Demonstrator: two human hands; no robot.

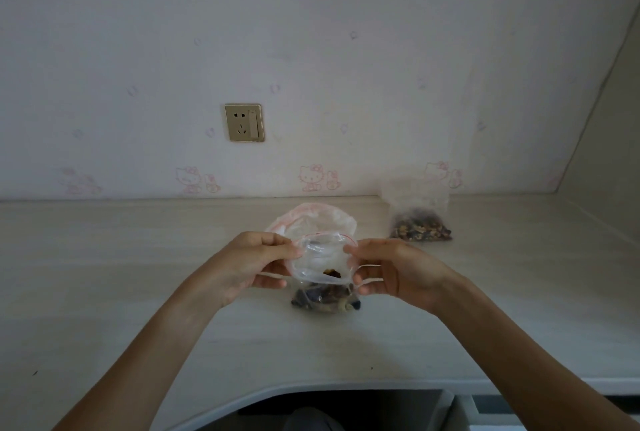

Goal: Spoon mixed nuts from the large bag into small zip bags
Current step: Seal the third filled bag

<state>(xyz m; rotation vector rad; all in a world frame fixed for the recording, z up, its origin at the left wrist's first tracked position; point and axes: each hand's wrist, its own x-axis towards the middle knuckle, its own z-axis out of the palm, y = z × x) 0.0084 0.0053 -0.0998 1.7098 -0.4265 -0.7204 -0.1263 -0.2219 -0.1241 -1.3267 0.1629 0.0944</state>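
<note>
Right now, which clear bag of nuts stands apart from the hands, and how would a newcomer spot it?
Start at the gold wall socket, then drop to the pale wooden desk and go right. The small clear zip bag of mixed nuts stands upright against the wall. Unlike the bag both hands hold, nothing touches it.

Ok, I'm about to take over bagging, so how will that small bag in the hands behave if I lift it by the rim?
The small bag looks like thin clear film, so probably floppy. The nuts sit at the bottom, so it should hang bottom-heavy. It likely feels light, being only partly filled.
</note>
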